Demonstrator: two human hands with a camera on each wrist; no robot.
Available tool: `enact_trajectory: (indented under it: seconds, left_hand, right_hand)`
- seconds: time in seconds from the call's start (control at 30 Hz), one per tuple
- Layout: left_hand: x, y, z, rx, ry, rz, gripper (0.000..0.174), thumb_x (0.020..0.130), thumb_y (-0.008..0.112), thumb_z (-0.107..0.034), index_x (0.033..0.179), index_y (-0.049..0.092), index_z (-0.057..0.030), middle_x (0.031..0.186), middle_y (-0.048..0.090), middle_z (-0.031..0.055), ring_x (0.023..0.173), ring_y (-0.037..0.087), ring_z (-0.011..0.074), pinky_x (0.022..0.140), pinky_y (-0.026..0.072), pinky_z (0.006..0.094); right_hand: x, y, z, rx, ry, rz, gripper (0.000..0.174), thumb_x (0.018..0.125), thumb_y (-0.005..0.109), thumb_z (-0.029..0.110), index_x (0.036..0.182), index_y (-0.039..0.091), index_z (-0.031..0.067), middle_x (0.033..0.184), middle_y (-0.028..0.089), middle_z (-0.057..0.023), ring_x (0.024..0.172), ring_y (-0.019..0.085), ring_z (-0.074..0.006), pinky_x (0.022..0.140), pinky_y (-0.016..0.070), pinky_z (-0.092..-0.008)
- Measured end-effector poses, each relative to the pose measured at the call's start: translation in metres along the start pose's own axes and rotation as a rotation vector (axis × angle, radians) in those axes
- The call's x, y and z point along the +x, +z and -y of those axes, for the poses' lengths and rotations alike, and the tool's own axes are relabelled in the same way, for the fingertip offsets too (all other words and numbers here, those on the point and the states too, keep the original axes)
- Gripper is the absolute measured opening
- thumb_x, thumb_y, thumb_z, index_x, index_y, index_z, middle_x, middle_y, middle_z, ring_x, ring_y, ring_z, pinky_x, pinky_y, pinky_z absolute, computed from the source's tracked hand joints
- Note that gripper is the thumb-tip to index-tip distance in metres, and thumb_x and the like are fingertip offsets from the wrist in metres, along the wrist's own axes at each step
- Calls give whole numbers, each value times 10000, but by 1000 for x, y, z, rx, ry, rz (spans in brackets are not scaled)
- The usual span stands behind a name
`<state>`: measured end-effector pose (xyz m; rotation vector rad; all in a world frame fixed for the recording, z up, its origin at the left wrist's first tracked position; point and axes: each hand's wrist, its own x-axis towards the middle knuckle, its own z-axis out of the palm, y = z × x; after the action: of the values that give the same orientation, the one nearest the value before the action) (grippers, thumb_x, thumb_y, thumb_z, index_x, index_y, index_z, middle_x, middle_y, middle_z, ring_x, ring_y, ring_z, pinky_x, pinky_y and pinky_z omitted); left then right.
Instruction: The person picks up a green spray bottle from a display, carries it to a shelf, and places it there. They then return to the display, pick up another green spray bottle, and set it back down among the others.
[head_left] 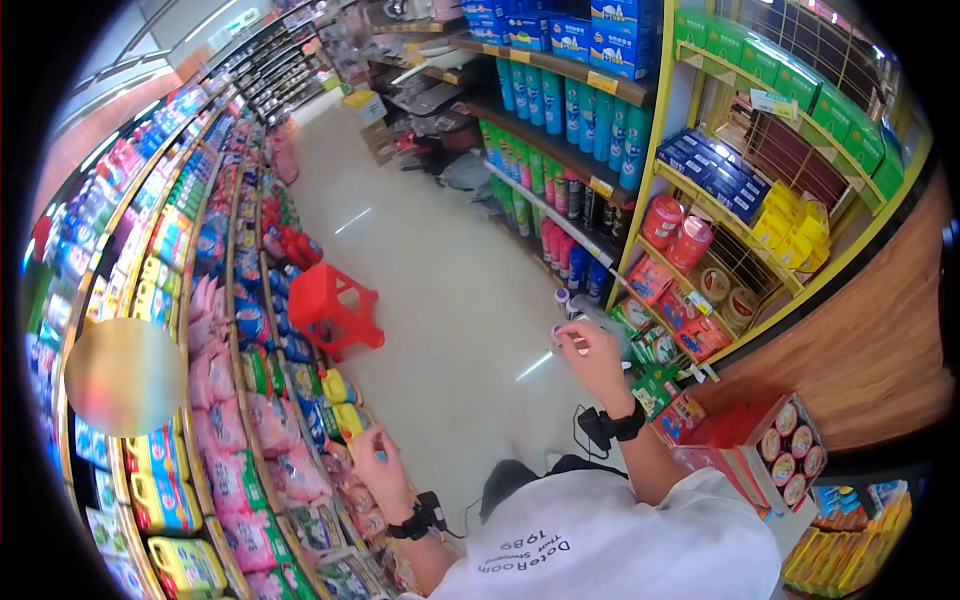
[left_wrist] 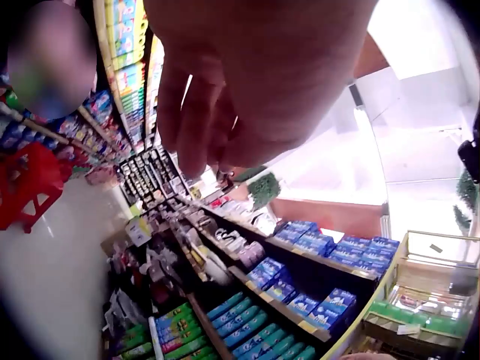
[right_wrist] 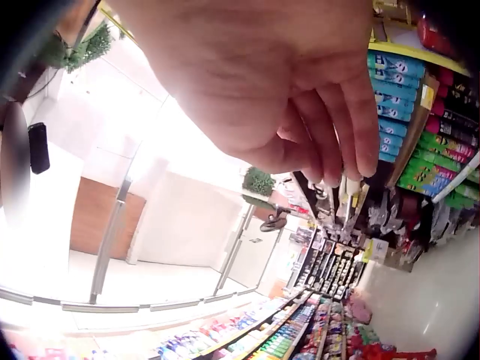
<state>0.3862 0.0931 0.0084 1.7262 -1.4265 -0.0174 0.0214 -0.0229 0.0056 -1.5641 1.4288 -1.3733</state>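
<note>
My left hand [head_left: 381, 466] is held low in front of my body, its fingers loosely bent with nothing between them. Beside it runs the left shelf row, where yellow packs [head_left: 345, 418] and pink bags [head_left: 298, 470] lie closest. Out in front on the other side is my right hand [head_left: 592, 358], likewise loosely curled and empty. It overlaps the foot of the right shelving, near boxed goods [head_left: 655, 392]. Each wrist view shows its hand close up, the left hand [left_wrist: 247, 82] and the right hand [right_wrist: 277, 90], both with hanging fingers.
A red plastic stool [head_left: 335, 308] stands in the aisle against the left shelves. Blue spray cans [head_left: 575, 110] line the right shelving, and round-lidded tins [head_left: 795, 450] are stacked at the near right corner. Cartons [head_left: 370, 125] sit farther along the pale floor [head_left: 440, 300].
</note>
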Motion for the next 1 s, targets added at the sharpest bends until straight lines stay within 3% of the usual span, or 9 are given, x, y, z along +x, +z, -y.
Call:
enact_trajectory:
  seconds: [0.17,0.33,0.5,0.57,0.63,0.77,0.87,1.0]
  left_hand:
    - [75,88,15,-169,108,262,94,935,664,15,1024,681,-9,911,635,115,696,648,215,658,520,328]
    - [197,165,25,-234,229,407,104,938,664,5,1037,685,-18,913,651,124,727,665,239,675,528,347]
    - [309,241,-17,-318,443,532,106,946,668,-23,1048,688,-45,960,674,121,758,681,264,669,533,362]
    - [338,262,-49,-338,518,579,109,948,671,-31,1054,687,-49,964,676,118,760,686,265,663,535,364]
    - [354,286,-77,-362,574,617,99,954,676,-56,1053,688,-53,963,678,118,757,690,270,666,542,363]
    - [345,365,-98,-536,444,901,104,977,675,-114,1055,697,-49,1004,700,119,778,710,290,694,560,384]
    - [336,410,-108,-469,618,1059,137,987,667,-147,1073,708,-49,1041,708,130,790,721,301,700,566,395]
    - [344,450,-146,-525,632,1125,157,985,666,-161,1087,719,-55,1049,715,135,799,728,310,708,568,400]
  right_hand:
    - [54,14,-21,-67,34,-102,117,960,658,54,1055,713,16,1010,741,-131,855,747,-256,748,598,-335]
    - [111,27,-25,-188,77,-232,134,957,659,47,1079,708,19,1026,743,-131,864,742,-265,750,597,-336]
    - [153,26,-18,-282,61,-393,192,955,654,34,1143,695,31,1040,746,-126,934,738,-255,760,594,-340]
    - [161,26,-23,-274,145,-453,218,954,656,33,1170,682,24,1059,743,-137,934,738,-260,769,592,-345]
    - [173,23,-31,-281,184,-492,240,953,658,34,1191,669,14,1078,740,-148,934,738,-267,775,591,-350]
    - [199,9,-62,-371,219,-529,266,950,665,45,1212,656,-5,1100,736,-160,949,738,-281,787,588,-357]
    - [218,-4,-85,-402,245,-538,287,951,670,60,1229,654,-10,1120,729,-168,966,736,-286,793,587,-359]
    - [265,-30,-94,-351,233,-562,311,958,671,80,1253,649,-18,1160,710,-192,959,736,-290,799,585,-370]
